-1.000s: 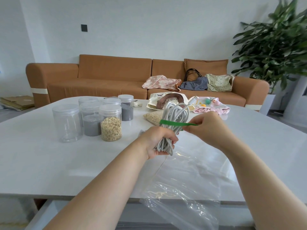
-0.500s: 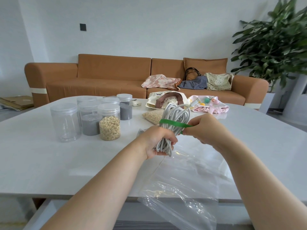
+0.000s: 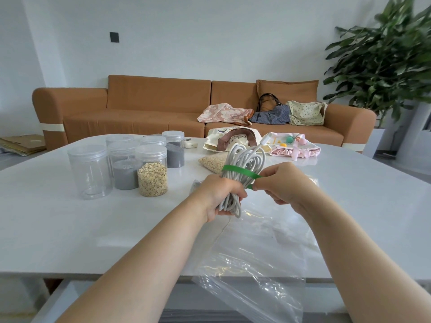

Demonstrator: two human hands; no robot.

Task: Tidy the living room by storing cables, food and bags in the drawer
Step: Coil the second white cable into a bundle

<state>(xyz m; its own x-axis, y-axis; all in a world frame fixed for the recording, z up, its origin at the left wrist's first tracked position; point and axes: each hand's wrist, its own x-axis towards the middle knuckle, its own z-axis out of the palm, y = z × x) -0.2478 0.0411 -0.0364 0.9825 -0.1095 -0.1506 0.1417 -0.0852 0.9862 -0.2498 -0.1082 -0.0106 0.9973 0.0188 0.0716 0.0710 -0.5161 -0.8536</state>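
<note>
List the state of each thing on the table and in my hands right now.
Cable: coiled, held upright above the table.
Green strap: wrapped round the coil's middle.
Left hand: grips the coil's lower end.
Right hand: pinches the strap's end.
Oat jar: lidded, about half full.
Clear jar: lidded, empty.
Plastic bag: empty, flat, hanging over the table's near edge.

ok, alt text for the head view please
The left hand grips a coiled grey cable over a white table while the right hand pinches a green strap wrapped round it. Jars stand to the left; a clear plastic bag lies below.
</note>
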